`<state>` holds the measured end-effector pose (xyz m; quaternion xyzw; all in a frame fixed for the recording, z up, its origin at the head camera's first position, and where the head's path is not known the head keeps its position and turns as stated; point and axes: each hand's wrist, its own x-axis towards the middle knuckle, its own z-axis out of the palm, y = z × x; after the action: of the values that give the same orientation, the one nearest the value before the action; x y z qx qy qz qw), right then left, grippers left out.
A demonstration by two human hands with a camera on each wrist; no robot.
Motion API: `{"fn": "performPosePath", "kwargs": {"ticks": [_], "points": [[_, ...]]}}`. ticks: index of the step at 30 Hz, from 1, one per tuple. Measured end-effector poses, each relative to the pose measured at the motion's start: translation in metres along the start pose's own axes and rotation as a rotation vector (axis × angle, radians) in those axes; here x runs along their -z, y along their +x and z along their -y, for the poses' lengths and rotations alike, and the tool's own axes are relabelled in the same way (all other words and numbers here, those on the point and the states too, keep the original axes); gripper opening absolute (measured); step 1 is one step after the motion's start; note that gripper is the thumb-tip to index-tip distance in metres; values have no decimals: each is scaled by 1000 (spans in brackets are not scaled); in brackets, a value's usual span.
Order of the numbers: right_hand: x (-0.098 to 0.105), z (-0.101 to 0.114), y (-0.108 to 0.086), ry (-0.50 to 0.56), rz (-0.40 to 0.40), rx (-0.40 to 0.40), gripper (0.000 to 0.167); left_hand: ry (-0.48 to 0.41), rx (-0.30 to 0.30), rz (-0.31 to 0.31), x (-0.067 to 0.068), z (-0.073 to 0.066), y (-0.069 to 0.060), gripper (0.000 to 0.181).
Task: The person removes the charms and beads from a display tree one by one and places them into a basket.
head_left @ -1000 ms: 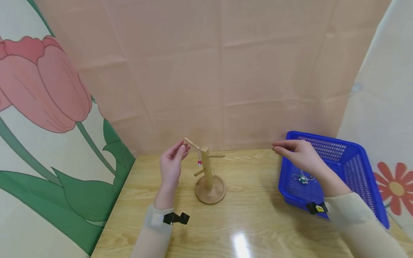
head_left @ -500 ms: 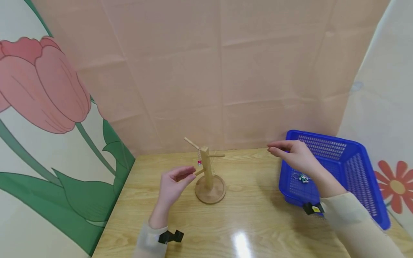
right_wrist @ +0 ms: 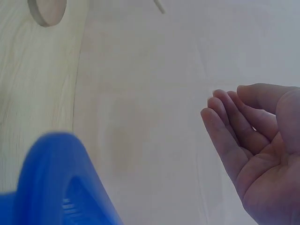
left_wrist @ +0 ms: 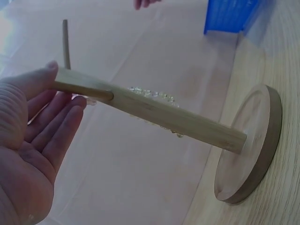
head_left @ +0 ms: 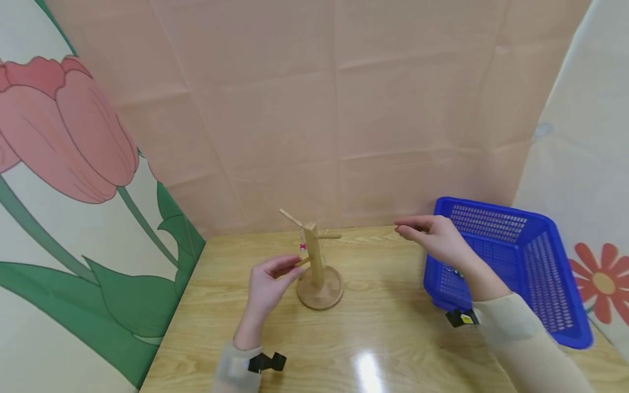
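Note:
A wooden jewelry stand [head_left: 314, 248] with a round base stands on the table. My left hand [head_left: 267, 281] is at the stand's lower peg [left_wrist: 84, 89], thumb on one side and fingers on the other, pinching its end. A beaded bracelet with a pink star charm [head_left: 302, 248] hangs from the upper left peg. Behind the post in the left wrist view hangs a loop of clear beads [left_wrist: 157, 95]. Over the basket's left edge, my right hand [head_left: 434, 237] hovers with fingers loosely extended. Nothing shows between its fingers in the right wrist view.
A blue plastic basket [head_left: 555, 262] stands at the right, partly under my right forearm. Inside it lies a small chain with a green charm [head_left: 458, 273], mostly covered by that arm. A pink cloth [head_left: 363, 136] hangs behind the table.
My left hand has come down from the upper left peg's tip to the lower peg. The right hand has drifted left, away from the basket, and covers more of the green charm.

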<state>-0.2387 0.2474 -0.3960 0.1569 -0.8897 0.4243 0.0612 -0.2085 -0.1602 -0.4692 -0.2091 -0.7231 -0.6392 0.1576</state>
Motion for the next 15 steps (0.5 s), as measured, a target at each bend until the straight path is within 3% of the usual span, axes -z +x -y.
{"fn": "performPosePath", "kwargs": {"ticks": [15], "points": [[-18, 13, -5, 87, -25, -18, 36, -40, 6, -22, 0, 3, 0, 15]]}}
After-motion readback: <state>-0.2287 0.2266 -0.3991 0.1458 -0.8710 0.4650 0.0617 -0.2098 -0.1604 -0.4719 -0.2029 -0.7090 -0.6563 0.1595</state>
